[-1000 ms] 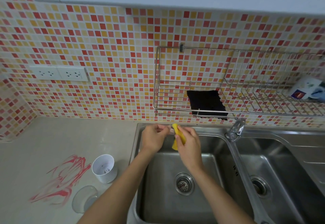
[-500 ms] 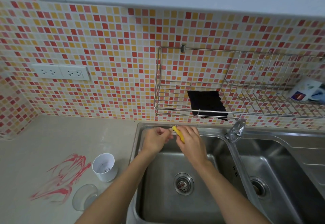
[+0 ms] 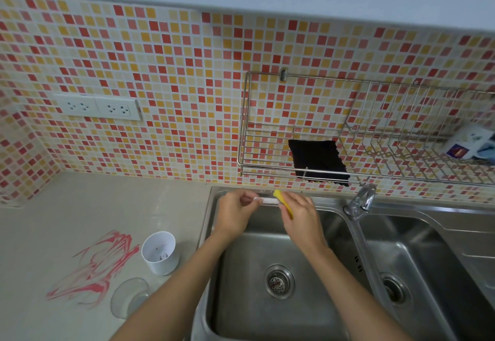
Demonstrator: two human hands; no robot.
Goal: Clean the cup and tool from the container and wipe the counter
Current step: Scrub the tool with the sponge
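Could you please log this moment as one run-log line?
left hand: holds white tool | right hand: grips yellow sponge against it | white container: on counter | red smear: unwiped

Mosaic tile wall (image 3: pixel 187 86), white sockets (image 3: pixel 97 107), wire rack (image 3: pixel 348 150)

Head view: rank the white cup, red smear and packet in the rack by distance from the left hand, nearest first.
1. White cup, on the counter left of the sink.
2. Red smear, farther left on the counter.
3. Packet, far right in the wall rack.
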